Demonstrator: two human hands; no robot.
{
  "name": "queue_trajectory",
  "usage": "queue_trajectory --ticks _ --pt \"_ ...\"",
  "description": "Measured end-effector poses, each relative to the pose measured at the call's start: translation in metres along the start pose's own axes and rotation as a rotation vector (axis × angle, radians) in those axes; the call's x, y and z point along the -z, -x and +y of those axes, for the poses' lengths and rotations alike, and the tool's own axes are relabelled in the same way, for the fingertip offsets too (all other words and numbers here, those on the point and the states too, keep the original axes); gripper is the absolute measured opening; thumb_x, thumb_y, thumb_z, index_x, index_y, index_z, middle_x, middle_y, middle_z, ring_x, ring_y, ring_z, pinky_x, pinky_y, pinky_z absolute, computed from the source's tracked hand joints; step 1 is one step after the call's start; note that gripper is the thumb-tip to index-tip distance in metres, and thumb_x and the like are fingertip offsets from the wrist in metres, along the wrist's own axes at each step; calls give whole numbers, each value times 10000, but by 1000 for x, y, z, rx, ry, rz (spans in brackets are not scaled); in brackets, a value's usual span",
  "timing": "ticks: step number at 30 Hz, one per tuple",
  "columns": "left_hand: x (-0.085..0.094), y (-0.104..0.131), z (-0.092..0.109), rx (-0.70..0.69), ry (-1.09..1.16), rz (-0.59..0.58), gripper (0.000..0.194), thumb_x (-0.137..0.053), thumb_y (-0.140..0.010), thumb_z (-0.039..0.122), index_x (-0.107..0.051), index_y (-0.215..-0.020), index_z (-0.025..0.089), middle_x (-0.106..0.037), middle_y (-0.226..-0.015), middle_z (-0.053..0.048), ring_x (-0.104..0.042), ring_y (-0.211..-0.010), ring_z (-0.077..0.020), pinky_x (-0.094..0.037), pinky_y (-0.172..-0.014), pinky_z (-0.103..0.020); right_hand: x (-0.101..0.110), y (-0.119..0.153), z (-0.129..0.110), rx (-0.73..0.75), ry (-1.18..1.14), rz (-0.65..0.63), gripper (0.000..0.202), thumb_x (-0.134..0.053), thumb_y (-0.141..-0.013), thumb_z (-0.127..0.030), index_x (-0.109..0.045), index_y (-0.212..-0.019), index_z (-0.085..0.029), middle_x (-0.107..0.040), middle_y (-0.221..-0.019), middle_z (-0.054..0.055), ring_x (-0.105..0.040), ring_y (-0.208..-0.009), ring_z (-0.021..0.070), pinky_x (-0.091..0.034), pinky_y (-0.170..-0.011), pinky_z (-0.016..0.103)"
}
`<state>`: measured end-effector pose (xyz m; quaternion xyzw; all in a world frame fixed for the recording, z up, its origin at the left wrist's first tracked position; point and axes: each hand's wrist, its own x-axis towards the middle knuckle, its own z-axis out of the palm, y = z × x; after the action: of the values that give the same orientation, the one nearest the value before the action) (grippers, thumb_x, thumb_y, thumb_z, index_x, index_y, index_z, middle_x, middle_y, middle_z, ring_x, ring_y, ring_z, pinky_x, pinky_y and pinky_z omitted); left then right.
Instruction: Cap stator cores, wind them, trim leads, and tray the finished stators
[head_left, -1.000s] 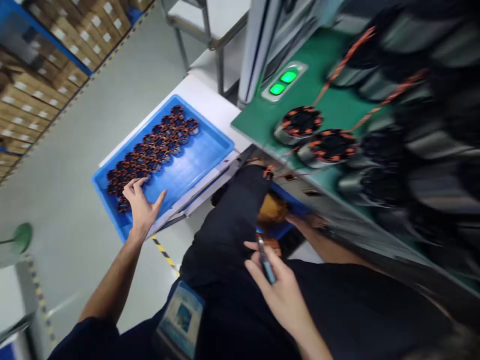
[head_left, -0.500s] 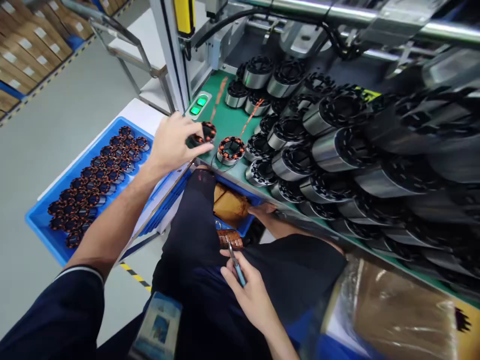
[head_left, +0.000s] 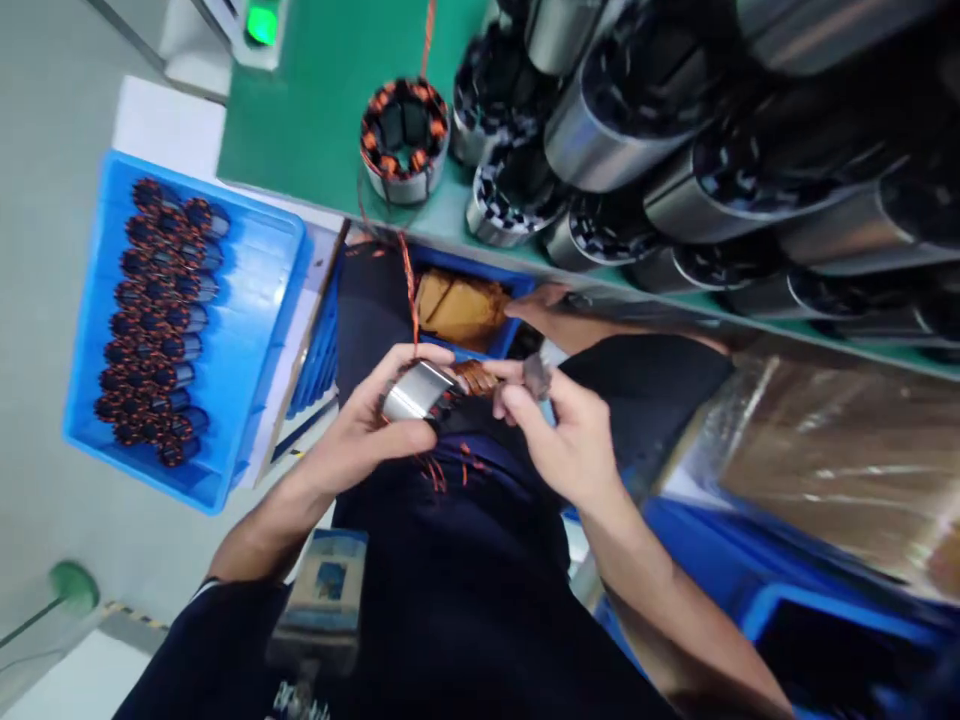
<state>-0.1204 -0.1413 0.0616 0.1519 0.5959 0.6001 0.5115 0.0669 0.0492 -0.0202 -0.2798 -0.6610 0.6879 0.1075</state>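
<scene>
My left hand (head_left: 367,435) grips a small wound stator (head_left: 415,392), a silver metal cylinder with copper-orange windings, over my lap. Thin orange wires trail from it down onto my dark trousers (head_left: 450,560) and up toward the bench. My right hand (head_left: 559,435) is close against the stator's open end and holds a small cutting tool (head_left: 536,378); its blades are blurred. Another wound stator (head_left: 405,140) stands on the green bench top (head_left: 307,110) just above.
A blue tray (head_left: 247,330) at the left holds several wound stators in rows. Many bare silver-and-black stator cores (head_left: 615,120) lie stacked on the bench at upper right. A blue bin with brown material (head_left: 457,305) sits under the bench edge. Clear plastic wrap (head_left: 832,460) lies at right.
My left hand took a wound stator off the green bench and brought it down to my lap. My right hand with the tool rose to meet it. The view tilted downward.
</scene>
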Motion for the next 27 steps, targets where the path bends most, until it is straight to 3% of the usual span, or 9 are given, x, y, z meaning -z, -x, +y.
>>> queue_trajectory --ticks 3,7,10,16,19,21,23,25,27 --pt "-24 -4 -14 10 -119 -132 605 -1053 -1042 436 -739 -1552 347 -794 -1418 -47 -776 -1138 -222 -652 -1005 -338 9 -11 -35 159 34 95 224 -869 -1173 -400 -976 -1353 -320 -776 -810 -27 -676 -655 153 -625 -722 307" --pt "-28 -14 -7 -111 -406 -267 648 -1072 -1034 378 -696 -1558 318 -798 -1456 -62 -790 -1247 -277 -646 -1145 -415 15 -19 -66 282 96 49 62 -987 -1079 -300 -931 -1087 -274 -754 -796 -39 -684 -677 146 -594 -698 305" --pt "-27 -19 -4 -181 -542 -256 652 -1082 -1027 396 -699 -1549 317 -794 -1491 -77 -791 -1354 -304 -637 -1181 -425 16 -17 -63 363 95 63 231 -938 -1088 -203 -812 -898 -244 -807 -845 -18 -704 -705 146 -564 -679 308" --pt "-41 -24 -25 -363 -352 -87 667 -1111 -992 284 -690 -1508 327 -747 -1558 -103 -751 -1516 -287 -649 -1293 -438 7 -1 -31 339 -44 221 82 -905 -1096 -213 -906 -1066 -289 -856 -930 12 -725 -750 186 -612 -726 362" --pt "-48 -22 -34 -268 -181 -60 590 -1083 -1025 326 -651 -1426 357 -657 -1646 -95 -711 -1554 -277 -711 -1165 -376 -2 7 -26 227 -78 196 95 -867 -1141 -247 -882 -1075 -315 -836 -928 2 -745 -782 194 -650 -780 375" --pt "-52 -19 -36 -130 -51 -65 416 -944 -1148 444 -598 -1363 362 -631 -1627 -76 -780 -1310 -229 -727 -951 -320 -7 9 -26 182 -89 172 113 -851 -1159 -262 -869 -1061 -317 -817 -902 -1 -762 -780 198 -667 -780 377" --pt "-54 -18 -35 1 66 -69 293 -765 -1244 524 -535 -1314 357 -628 -1555 -59 -750 -1004 -165 -686 -784 -293 -10 8 -28 174 -112 153 103 -862 -1156 -255 -864 -1067 -307 -819 -909 -3 -776 -758 188 -663 -735 351" --pt "-55 -18 -35 81 150 -61 313 -723 -1251 551 -487 -1260 346 -633 -1466 -48 -679 -889 -146 -652 -727 -286 -10 5 -30 190 -116 140 84 -891 -1138 -243 -865 -1077 -295 -833 -930 -10 -784 -735 167 -644 -684 311" --pt "-56 -21 -35 96 204 -29 398 -811 -1196 538 -469 -1212 335 -627 -1411 -45 -649 -922 -158 -633 -727 -277 -6 3 -33 209 -56 130 81 -910 -1127 -253 -868 -1066 -285 -844 -939 -12 -797 -751 163 -655 -703 304"
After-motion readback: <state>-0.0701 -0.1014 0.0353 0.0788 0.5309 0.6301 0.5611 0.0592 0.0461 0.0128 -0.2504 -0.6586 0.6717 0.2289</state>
